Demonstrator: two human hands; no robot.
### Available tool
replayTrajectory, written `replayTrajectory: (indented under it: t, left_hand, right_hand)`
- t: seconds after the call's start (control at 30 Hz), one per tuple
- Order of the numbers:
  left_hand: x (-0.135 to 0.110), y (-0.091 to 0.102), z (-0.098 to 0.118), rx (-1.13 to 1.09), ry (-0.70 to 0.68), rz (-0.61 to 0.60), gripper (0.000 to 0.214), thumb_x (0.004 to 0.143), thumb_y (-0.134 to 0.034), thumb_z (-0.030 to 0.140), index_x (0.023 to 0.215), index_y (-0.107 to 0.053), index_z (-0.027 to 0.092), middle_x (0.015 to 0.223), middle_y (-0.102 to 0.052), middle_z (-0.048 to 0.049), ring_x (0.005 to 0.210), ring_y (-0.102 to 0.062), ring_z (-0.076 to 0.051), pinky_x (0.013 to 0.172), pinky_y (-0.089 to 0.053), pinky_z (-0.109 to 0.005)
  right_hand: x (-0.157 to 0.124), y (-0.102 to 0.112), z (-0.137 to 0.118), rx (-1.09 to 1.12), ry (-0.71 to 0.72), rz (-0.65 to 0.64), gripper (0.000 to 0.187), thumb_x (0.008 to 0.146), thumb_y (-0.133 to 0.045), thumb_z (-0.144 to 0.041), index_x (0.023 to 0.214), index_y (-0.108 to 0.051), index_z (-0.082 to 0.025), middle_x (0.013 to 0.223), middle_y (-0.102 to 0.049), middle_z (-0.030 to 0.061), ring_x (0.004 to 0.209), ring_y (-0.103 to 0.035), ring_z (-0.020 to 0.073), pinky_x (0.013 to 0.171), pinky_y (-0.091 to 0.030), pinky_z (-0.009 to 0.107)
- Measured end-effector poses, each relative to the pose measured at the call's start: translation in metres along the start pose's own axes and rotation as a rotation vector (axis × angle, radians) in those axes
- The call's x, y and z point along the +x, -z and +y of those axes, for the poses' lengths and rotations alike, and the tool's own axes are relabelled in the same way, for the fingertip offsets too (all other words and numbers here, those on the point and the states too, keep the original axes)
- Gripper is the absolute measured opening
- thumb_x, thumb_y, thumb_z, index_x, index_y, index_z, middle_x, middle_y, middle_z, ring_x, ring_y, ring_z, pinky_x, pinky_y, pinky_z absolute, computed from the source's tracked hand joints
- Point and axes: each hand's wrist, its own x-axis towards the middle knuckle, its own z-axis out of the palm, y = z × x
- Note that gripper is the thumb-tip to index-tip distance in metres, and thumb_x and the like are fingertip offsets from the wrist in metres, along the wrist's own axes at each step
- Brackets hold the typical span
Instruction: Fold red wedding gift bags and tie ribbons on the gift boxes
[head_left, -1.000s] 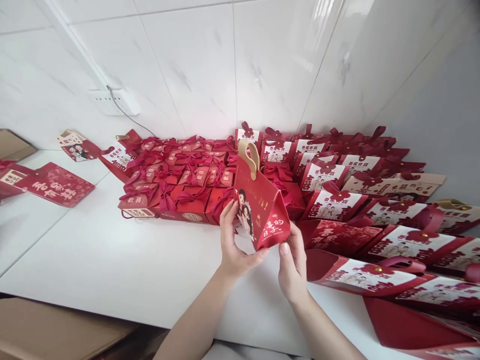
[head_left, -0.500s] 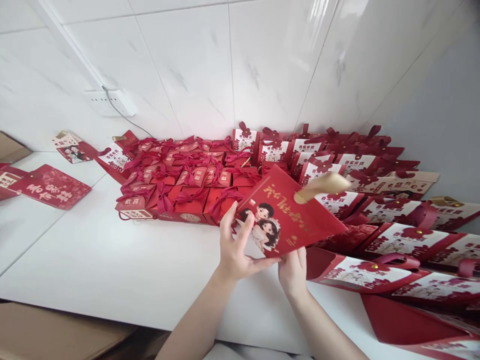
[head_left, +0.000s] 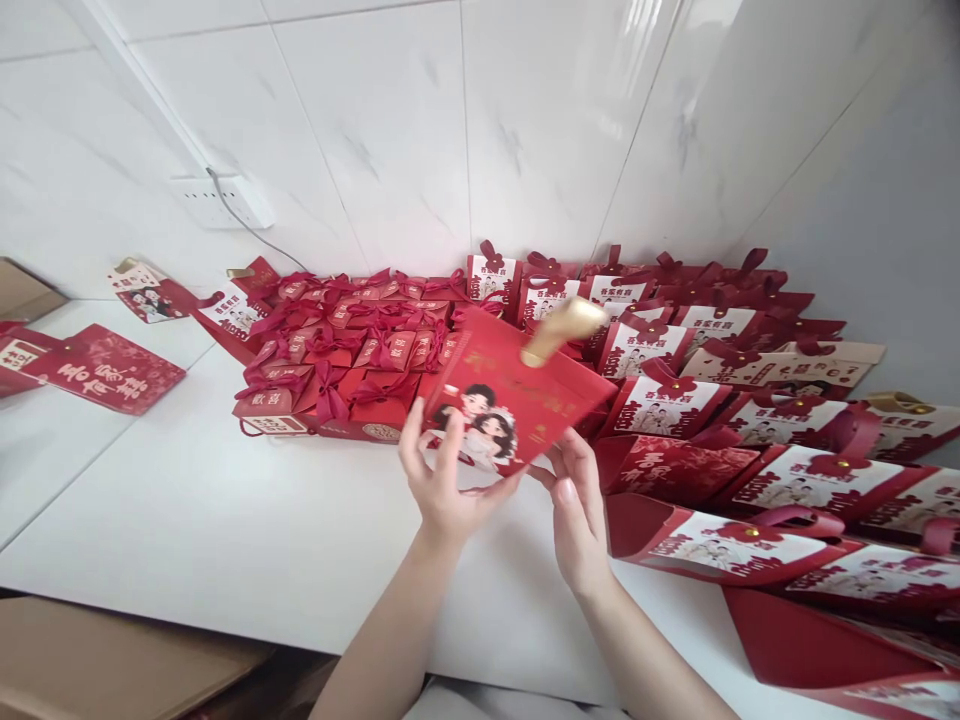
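Red box (head_left: 517, 385) w/ gold handle (head_left: 564, 331), grasped above worktop (head_left: 262, 530) by L hand (head_left: 448, 497); R hand (head_left: 581, 515) at lower edge, grip unclear. Box lettering blurred; far-L card (head_left: 116, 370) reads 吾家有喜, small boxes (head_left: 386, 350) 歡喜. R-side boxes (head_left: 870, 585) partly cut off.

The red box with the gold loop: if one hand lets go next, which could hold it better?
Probably the left hand: a finger lies across the red box, its thumb near the bottom edge. The right hand is only by the lower corner.
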Motion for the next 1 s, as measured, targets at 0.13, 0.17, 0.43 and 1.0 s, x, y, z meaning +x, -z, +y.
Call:
replayTrajectory:
  t: [0.13, 0.17, 0.43, 1.0]
  left_hand:
    - [-0.007, -0.003, 0.006, 0.008, -0.115, -0.032, 0.100, 0.060, -0.091, 0.052, 0.148, -0.049, 0.028, 0.157, -0.035, -0.0184, 0.137, -0.048, -0.043, 0.100, -0.053, -0.051]
    - [-0.008, -0.003, 0.006, -0.016, -0.131, -0.042, 0.103, 0.060, -0.092, 0.049, 0.151, -0.046, 0.028, 0.158, -0.035, -0.0186, 0.138, -0.047, -0.042, 0.103, -0.052, -0.052]
    - [-0.008, 0.001, 0.014, -0.465, 0.352, -0.197, 0.082, 0.085, -0.075, 0.025, 0.156, -0.035, 0.026, 0.146, -0.058, -0.0175, 0.133, -0.060, -0.031, 0.086, -0.065, -0.036]
    - [-0.012, 0.000, 0.020, -0.756, 0.469, -0.320, 0.080, 0.090, -0.066, 0.029, 0.159, -0.026, 0.029, 0.129, -0.062, -0.0155, 0.120, -0.065, -0.028, 0.090, -0.063, -0.041]
  right_hand:
    - [0.000, 0.002, 0.001, 0.017, 0.022, -0.137, 0.060, 0.098, -0.058, -0.046, 0.154, -0.038, -0.040, 0.160, -0.043, 0.0047, 0.142, -0.047, 0.0259, 0.112, -0.048, 0.048]
    - [0.001, 0.002, 0.002, 0.025, 0.008, -0.120, 0.059, 0.098, -0.058, -0.043, 0.154, -0.039, -0.041, 0.160, -0.043, 0.0036, 0.142, -0.048, 0.0246, 0.114, -0.046, 0.047]
    - [0.011, 0.007, 0.012, 0.058, -0.104, 0.288, 0.040, 0.095, -0.064, -0.039, 0.135, -0.065, -0.035, 0.148, -0.059, 0.0046, 0.135, -0.057, 0.0265, 0.109, -0.051, 0.056]
    - [0.009, 0.014, 0.020, -0.046, -0.007, 0.400, 0.038, 0.086, -0.072, -0.038, 0.121, -0.064, -0.025, 0.119, -0.071, 0.0087, 0.106, -0.067, 0.0246, 0.098, -0.052, 0.044]
